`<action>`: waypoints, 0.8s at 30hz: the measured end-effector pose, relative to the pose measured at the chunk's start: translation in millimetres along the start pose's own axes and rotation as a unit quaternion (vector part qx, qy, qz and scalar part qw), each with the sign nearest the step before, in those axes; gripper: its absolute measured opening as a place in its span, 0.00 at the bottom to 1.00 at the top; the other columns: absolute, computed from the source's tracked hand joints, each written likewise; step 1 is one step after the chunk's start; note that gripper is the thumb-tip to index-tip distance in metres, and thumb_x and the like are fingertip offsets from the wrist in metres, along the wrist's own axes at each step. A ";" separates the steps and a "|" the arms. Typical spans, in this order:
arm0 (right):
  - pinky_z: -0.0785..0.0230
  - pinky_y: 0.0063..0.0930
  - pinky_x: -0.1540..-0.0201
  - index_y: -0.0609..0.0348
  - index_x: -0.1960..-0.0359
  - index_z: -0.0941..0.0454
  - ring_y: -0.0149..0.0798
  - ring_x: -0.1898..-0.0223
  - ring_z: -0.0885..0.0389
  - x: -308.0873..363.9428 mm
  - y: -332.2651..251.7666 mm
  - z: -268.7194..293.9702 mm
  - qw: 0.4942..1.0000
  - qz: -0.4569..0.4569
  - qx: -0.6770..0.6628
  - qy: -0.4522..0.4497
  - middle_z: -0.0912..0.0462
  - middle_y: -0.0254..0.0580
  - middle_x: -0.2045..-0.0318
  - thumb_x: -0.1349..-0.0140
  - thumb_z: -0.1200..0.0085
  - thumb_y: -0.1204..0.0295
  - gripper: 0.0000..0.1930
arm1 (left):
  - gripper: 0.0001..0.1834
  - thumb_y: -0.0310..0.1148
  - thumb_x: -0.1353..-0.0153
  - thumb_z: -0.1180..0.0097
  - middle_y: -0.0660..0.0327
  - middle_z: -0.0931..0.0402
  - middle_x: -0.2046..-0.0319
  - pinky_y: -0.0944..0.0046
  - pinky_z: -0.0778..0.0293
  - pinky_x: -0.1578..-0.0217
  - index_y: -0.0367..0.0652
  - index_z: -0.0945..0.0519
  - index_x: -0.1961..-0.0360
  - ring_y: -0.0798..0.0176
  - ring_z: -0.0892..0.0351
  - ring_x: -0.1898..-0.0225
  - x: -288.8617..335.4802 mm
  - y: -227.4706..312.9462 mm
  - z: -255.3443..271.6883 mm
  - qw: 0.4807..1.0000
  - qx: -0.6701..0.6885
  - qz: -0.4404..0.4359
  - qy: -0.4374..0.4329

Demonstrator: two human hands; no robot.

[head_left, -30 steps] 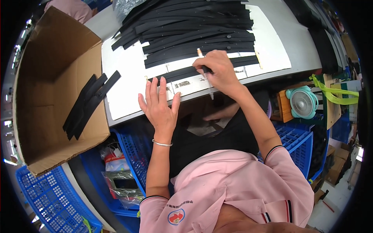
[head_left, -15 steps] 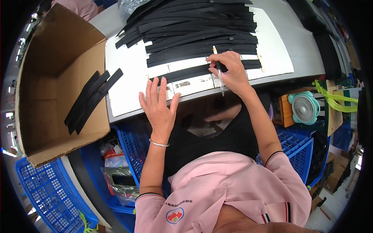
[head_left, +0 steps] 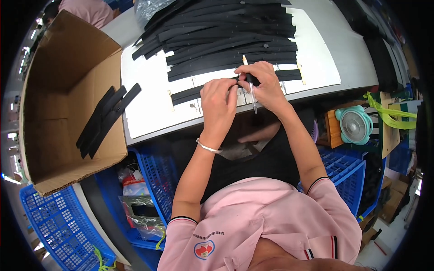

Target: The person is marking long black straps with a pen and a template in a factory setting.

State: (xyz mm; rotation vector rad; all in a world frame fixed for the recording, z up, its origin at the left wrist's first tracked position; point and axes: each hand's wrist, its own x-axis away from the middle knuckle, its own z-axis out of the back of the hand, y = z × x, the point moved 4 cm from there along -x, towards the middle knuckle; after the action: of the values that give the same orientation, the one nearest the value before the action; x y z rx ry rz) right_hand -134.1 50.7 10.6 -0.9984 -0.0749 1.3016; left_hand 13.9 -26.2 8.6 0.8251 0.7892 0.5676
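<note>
A single black strip lies along the near part of a white board, in front of a pile of black strips. My left hand is at the middle of the single strip, thumb and fingertips pinched together on it; the fingertips partly hide the spot. My right hand grips a clear-barrelled pen, held upright and tilted. The thumb and forefinger of that hand come close to the left fingertips, over the same strip.
On the left an open cardboard box holds a few black strips leaning over its edge. Blue plastic baskets stand below. A teal fan is at the right, near a green-yellow ribbon. Another person's pink sleeve shows far left.
My left hand has moved right along the strip, from lying flat with fingers spread to a pinch near my right hand. The right hand, still holding the pen, has shifted slightly left.
</note>
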 end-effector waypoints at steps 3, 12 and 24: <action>0.39 0.34 0.42 0.50 0.51 0.15 0.35 0.59 0.21 -1.0 -0.1 1.8 1.000 -0.008 -0.009 0.018 0.16 0.28 0.67 0.40 0.34 0.76 0.15 | 0.06 0.27 0.42 0.31 0.64 0.16 0.61 0.55 0.31 0.49 0.44 0.13 0.63 0.56 0.22 0.53 -4.4 -0.9 -8.0 0.994 -0.098 -0.052 0.007; 0.35 0.30 0.51 0.59 0.65 0.13 0.35 0.68 0.23 -7.1 10.1 6.8 0.990 -0.078 -0.079 0.089 0.14 0.35 0.73 0.33 0.39 0.71 0.06 | 0.05 0.28 0.45 0.29 0.66 0.17 0.63 0.58 0.32 0.53 0.45 0.13 0.67 0.57 0.23 0.57 -7.1 0.2 -13.6 0.991 -0.124 -0.049 0.027; 0.31 0.28 0.53 0.61 0.66 0.14 0.36 0.69 0.23 -4.9 18.7 -4.6 0.998 -0.040 -0.014 0.036 0.13 0.35 0.71 0.31 0.40 0.72 0.07 | 0.05 0.29 0.45 0.29 0.66 0.17 0.63 0.58 0.31 0.52 0.45 0.12 0.67 0.59 0.22 0.57 -5.3 -1.5 -13.8 0.991 -0.123 -0.048 0.035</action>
State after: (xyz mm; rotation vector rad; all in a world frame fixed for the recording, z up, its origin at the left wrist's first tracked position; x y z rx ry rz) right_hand -147.3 42.8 -1.9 -1.0545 -0.0773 1.1924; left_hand -0.1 -25.0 3.5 0.5403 0.8009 0.5982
